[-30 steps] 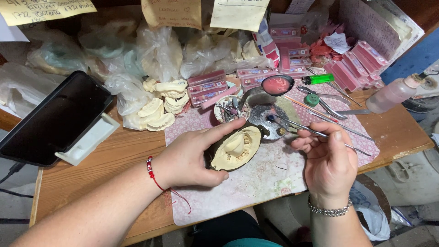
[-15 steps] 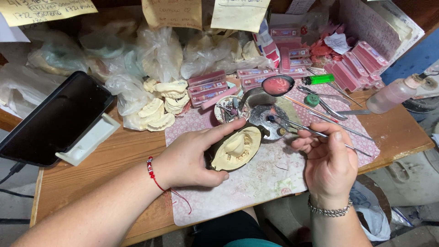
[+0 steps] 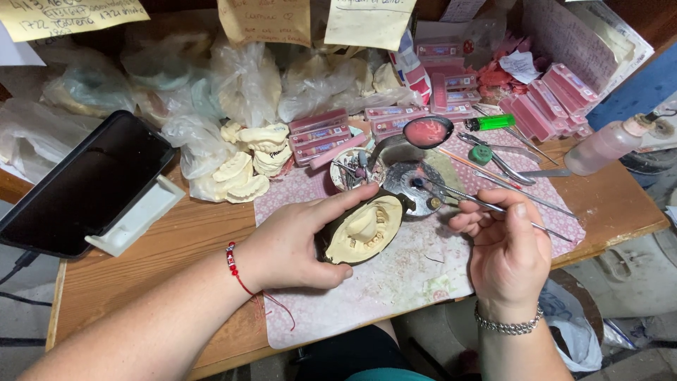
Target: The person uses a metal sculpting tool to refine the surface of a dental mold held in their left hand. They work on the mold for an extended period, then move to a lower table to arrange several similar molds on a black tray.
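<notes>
Fingers of the left hand (image 3: 285, 247) still clamp the cream plaster dental cast in its dark flask (image 3: 363, 229) on the near pink mat (image 3: 395, 296), while the right hand (image 3: 509, 254), barely shifted, pinches a thin metal instrument (image 3: 486, 206).

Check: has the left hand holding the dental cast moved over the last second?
No. The left hand keeps the dental cast in place beside the small metal dish.

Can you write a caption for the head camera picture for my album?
Left hand steadies a plaster dental cast on a patterned mat while right hand holds a thin metal tool.
</notes>
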